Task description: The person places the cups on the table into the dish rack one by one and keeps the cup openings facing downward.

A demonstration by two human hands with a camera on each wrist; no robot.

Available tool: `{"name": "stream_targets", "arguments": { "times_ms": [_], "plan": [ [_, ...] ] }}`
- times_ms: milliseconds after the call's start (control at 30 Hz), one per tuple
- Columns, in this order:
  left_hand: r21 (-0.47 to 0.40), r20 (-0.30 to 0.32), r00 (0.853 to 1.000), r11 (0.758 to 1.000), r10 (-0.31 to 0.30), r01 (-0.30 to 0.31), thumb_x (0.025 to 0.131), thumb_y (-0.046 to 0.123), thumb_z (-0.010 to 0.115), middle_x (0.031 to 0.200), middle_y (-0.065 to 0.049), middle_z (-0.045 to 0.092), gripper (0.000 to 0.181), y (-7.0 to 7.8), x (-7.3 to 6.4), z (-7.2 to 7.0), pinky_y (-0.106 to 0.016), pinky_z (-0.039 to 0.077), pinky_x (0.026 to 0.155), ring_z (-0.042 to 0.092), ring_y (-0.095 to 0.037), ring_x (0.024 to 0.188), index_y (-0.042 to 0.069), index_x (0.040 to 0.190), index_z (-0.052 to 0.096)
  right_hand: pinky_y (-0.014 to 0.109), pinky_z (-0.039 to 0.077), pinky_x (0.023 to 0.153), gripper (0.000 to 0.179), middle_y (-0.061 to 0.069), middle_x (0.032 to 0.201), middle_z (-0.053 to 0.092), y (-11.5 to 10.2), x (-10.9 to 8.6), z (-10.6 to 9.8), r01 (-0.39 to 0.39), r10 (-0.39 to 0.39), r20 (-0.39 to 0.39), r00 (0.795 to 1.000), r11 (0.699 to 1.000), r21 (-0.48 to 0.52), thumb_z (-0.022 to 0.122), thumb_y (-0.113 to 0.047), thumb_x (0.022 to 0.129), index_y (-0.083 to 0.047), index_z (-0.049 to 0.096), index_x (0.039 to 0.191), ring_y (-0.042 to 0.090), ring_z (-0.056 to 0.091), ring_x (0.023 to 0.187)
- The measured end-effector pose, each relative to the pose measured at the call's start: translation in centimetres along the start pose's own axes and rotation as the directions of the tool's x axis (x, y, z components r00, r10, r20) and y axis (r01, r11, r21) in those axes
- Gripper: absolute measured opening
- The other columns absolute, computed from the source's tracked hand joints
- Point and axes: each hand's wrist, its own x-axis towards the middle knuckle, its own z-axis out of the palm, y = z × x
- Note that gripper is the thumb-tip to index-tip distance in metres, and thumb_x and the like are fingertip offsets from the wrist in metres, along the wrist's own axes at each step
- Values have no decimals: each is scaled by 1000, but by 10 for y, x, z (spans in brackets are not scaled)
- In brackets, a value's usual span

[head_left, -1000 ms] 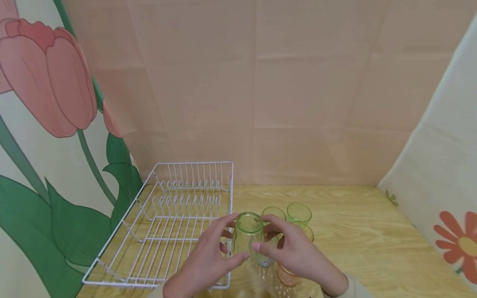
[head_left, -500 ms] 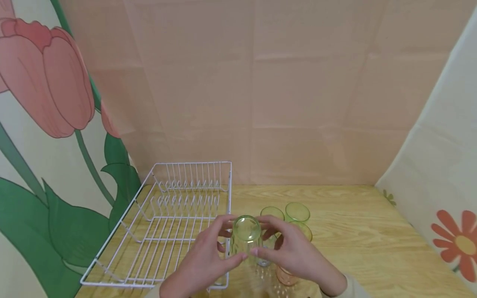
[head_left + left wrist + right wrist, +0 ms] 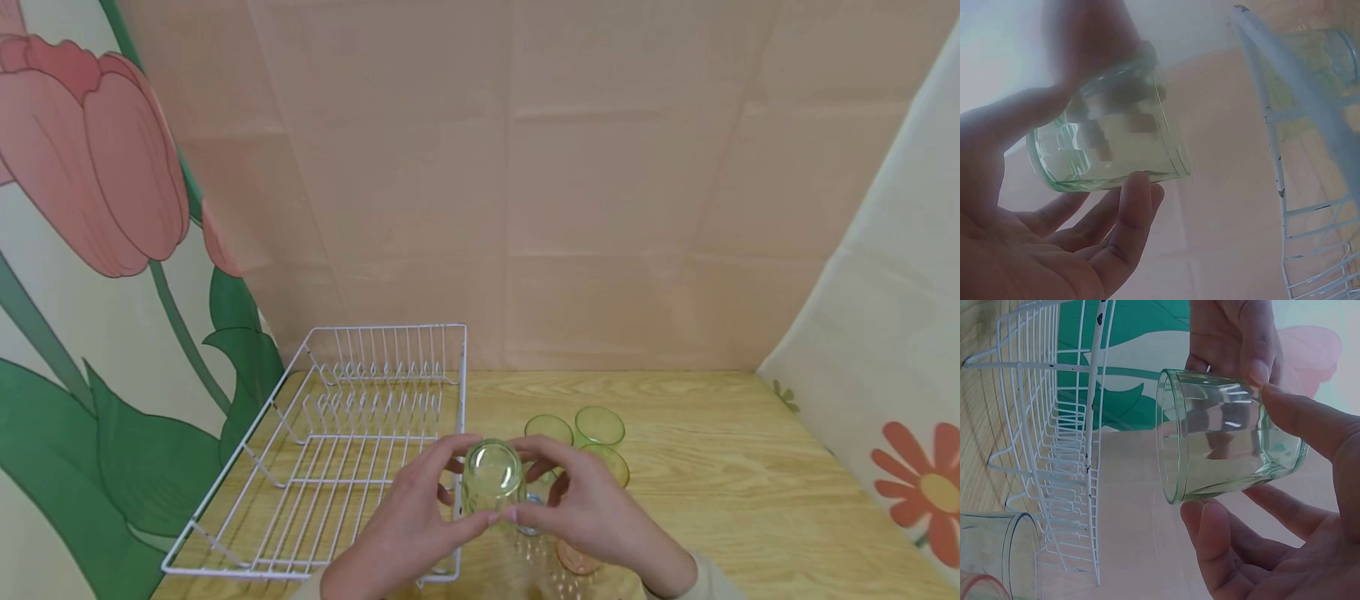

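Between both hands is a light green drinking glass (image 3: 492, 479), upside down, its base tilted toward the head camera. My left hand (image 3: 420, 500) grips its left side, thumb in front and fingers behind. From the right, my right hand (image 3: 585, 487) holds it the same way, the two thumb tips meeting at the near side. In the right wrist view, the glass (image 3: 1229, 437) has its rim toward the rack. The left wrist view shows the glass (image 3: 1116, 137) between thumb and curled fingers. It is held up beside the right edge of the white wire dish rack (image 3: 462, 392).
Several other glasses stand right of the rack, partly behind my right hand: green-rimmed ones, such as the back glass (image 3: 600, 426), and an orange glass (image 3: 577, 557) nearer me. They stand on a wood-grain table (image 3: 712, 467). A pink cloth (image 3: 600, 208) hangs behind.
The glass has tipped so that its base faces the head camera more fully, and it has shifted slightly left. Both hands keep their grip. Rack and other glasses stay put.
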Motion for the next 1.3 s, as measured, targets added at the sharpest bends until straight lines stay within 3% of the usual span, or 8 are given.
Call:
{"name": "stream_targets", "arguments": {
  "times_ms": [167,333,567,867,1033,1167,1300],
  "plan": [
    [9,5,1000,1000,2,-2,80,23,86,123,13,61,67,-1,-2,-4,-27,55,76,58,-12,107,30,137,50,27,55,61,54,-9,111,69,-1,0,1,14,-14,6,1000,1000,-8,85,-37,79,-25,63,127,13,63,91],
    [56,-20,1000,998,-14,15,78,19,88,119,10,63,68,-5,-2,-19,-26,55,73,59,-14,104,25,135,51,27,54,60,58,-2,117,69,0,-1,0,9,-9,12,1000,1000,-2,84,-35,81,-23,59,132,13,64,92],
    [168,-101,991,980,-89,105,74,17,90,111,6,64,63,-9,0,-51,-24,52,68,61,-15,97,18,128,56,26,53,60,49,-4,114,69,4,-6,-4,19,-19,1,1000,1000,-12,81,-25,86,-25,60,130,9,63,86],
    [252,-164,974,948,-159,197,82,24,85,118,-15,62,65,-20,15,-98,-32,56,69,64,-28,99,3,131,49,26,52,62,24,-7,111,69,9,-10,-9,-46,46,10,999,999,14,75,-27,91,-25,67,114,9,64,84],
    [241,-181,958,935,-221,261,86,27,80,124,-23,57,69,-31,19,-114,-41,56,73,63,-36,105,1,136,41,27,53,62,16,-7,106,70,12,-11,-9,-58,58,-3,998,998,15,74,-23,92,-25,69,106,9,64,82],
    [225,-186,946,926,-265,303,87,27,79,128,-26,53,70,-49,25,-122,-44,57,76,62,-40,106,-3,136,39,28,53,60,13,-12,95,69,16,-13,-9,-45,45,-20,999,999,5,73,-15,91,-24,69,99,9,64,79],
    [248,-192,926,897,-325,366,86,31,79,130,-28,51,73,-69,30,-132,-44,56,77,62,-40,107,-4,134,38,27,52,58,8,-11,89,68,18,-13,-11,-46,46,-17,999,999,12,72,-17,93,-23,68,97,9,63,76]
  ]
}}
